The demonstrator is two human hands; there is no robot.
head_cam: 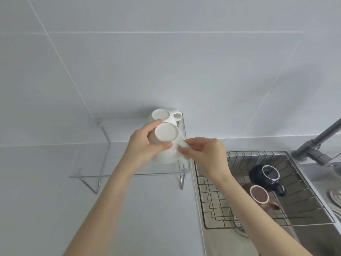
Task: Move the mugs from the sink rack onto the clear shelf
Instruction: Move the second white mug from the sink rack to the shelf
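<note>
An upside-down white mug hovers over the right part of the clear shelf. My left hand wraps its body, and my right hand pinches its handle. A second white mug stands upside down at the shelf's back right corner. In the wire sink rack a dark blue mug and a brown-pink mug sit upside down. A dotted item shows under my right forearm, mostly hidden.
A grey faucet rises at the right behind the sink. A white ribbed object lies at the right edge. The tiled wall stands close behind the shelf, and pale countertop spreads to the left and front.
</note>
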